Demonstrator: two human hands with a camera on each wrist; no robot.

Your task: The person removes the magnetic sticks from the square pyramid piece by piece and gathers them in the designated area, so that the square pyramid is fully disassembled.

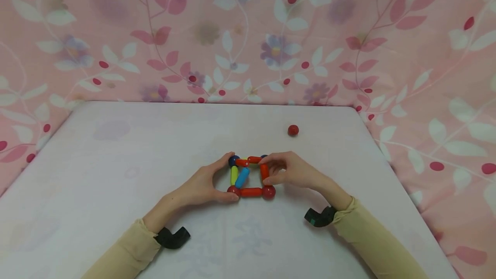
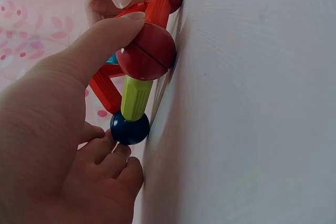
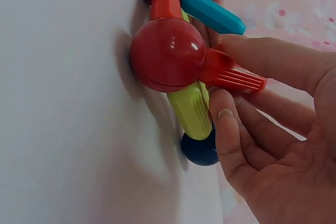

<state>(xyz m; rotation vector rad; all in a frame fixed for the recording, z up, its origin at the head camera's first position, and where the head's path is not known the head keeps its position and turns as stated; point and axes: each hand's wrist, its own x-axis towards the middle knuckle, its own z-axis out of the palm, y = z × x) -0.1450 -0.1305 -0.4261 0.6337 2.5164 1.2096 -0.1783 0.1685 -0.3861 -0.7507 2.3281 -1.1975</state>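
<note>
A small frame of magnetic rods and balls lies on the table. Two red balls (image 1: 269, 192) form its near corners, joined by a red rod (image 1: 251, 192). At the far left corner sits a dark blue ball (image 1: 234, 160); another is mostly hidden behind the right fingers. My left hand (image 1: 203, 184) grips the left side, thumb on the near red ball (image 2: 147, 52), fingers at the blue ball (image 2: 129, 128). With thumb and fingers my right hand (image 1: 294, 170) pinches a red rod (image 3: 233, 72) slanting up from the near right ball. A light blue rod (image 1: 242, 177) slants up at left, beside a yellow-green rod (image 1: 234, 175).
A loose red ball (image 1: 293, 130) lies beyond the right hand, toward the far edge of the white-covered table (image 1: 97, 162). Pink floral cloth (image 1: 248, 33) hangs behind and at the right side. Each wrist carries a black mount (image 1: 172, 238).
</note>
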